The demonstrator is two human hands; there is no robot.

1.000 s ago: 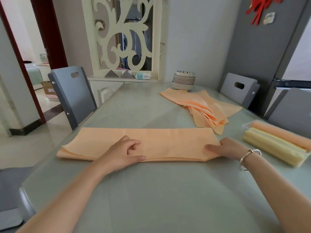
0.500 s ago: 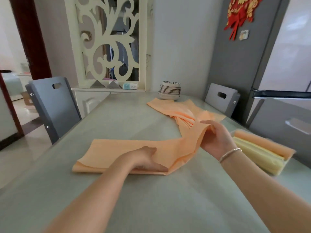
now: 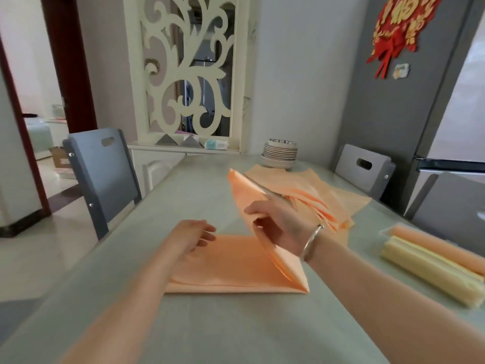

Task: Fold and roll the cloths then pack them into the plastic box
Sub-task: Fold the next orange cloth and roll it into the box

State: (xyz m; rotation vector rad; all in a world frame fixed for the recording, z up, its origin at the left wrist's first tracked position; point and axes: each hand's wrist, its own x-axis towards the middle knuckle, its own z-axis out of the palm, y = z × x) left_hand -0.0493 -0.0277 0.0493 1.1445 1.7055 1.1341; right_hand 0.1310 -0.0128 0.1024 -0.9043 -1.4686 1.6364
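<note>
The right hand [image 3: 275, 227] is gripping the raised half of the cloth [image 3: 231, 269] on the counter [image 3: 236, 327]; the left hand [image 3: 193, 236], fingers relaxed, is resting on it. Edges should be meeting evenly before pressing.

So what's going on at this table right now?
A person is folding an orange cloth on the pale green table. The right hand grips one end, lifted and swung over the half lying flat; the left hand hovers open above that half. Two rolled cloths, orange and yellow, lie in the clear plastic box on the right. A pile of unfolded orange cloths waits behind.
</note>
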